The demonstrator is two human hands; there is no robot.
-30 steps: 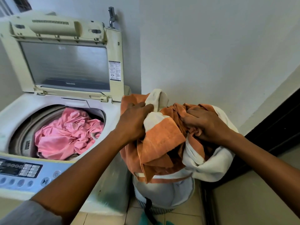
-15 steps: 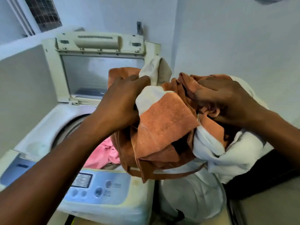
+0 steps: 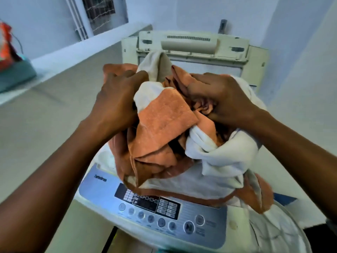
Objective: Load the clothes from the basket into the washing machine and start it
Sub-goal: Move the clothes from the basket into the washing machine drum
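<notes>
A bunched orange and white cloth (image 3: 164, 125) hangs over the top-loading washing machine (image 3: 102, 190), hiding its drum opening. My left hand (image 3: 116, 103) grips the bundle's left side. My right hand (image 3: 220, 101) grips its right side, fingers curled into the folds. The machine's lid (image 3: 193, 46) stands upright behind the bundle. Below the cloth lies the control panel (image 3: 155, 209) with its buttons. The white laundry basket (image 3: 277, 232) shows at the lower right, partly cut off by the frame.
A low wall ledge (image 3: 60, 55) runs along the left with a teal box (image 3: 16, 73) on it. White walls close in behind and to the right of the machine. A barred window (image 3: 102, 11) sits at the top.
Both hands have carried the orange and white bundle leftward from above the basket to over the machine's opening. The pink clothes in the drum are now hidden by it.
</notes>
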